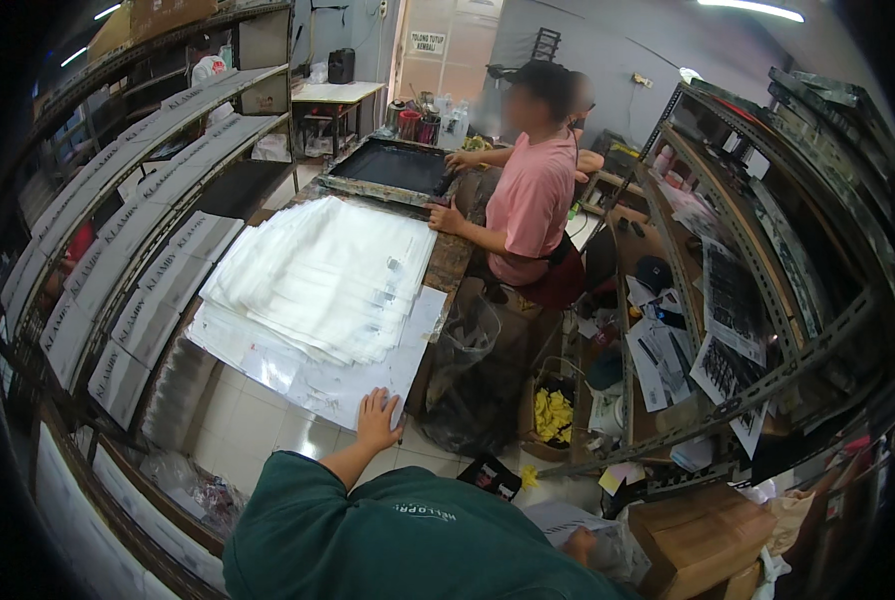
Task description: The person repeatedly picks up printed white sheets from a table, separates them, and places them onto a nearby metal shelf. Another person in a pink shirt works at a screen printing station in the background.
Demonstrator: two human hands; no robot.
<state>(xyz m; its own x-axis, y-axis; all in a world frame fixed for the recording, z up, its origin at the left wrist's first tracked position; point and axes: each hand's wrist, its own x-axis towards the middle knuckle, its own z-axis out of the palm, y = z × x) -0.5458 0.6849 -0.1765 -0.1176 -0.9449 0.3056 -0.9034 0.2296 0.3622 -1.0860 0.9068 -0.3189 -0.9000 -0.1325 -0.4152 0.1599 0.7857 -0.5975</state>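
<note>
My left hand (377, 420) rests on the near edge of a white board (343, 400), its fingers spread over the surface. On that board lies a broad, uneven stack of thin white sheets (313, 275); I cannot make out their material. My right hand (580, 545) is low on the right, partly hidden by my green shirt. It is beside a whitish printed sheet or bag (566, 518) and a brown cardboard box (703, 535). Its fingers are too hidden to show whether it grips anything.
A person in a pink shirt (538, 190) has both hands at a dark framed screen (388, 167) beyond the stack. Racks with printed white pieces (158, 240) stand on the left. Metal shelving (658, 250) runs along the right, near a box of yellow scraps (551, 415).
</note>
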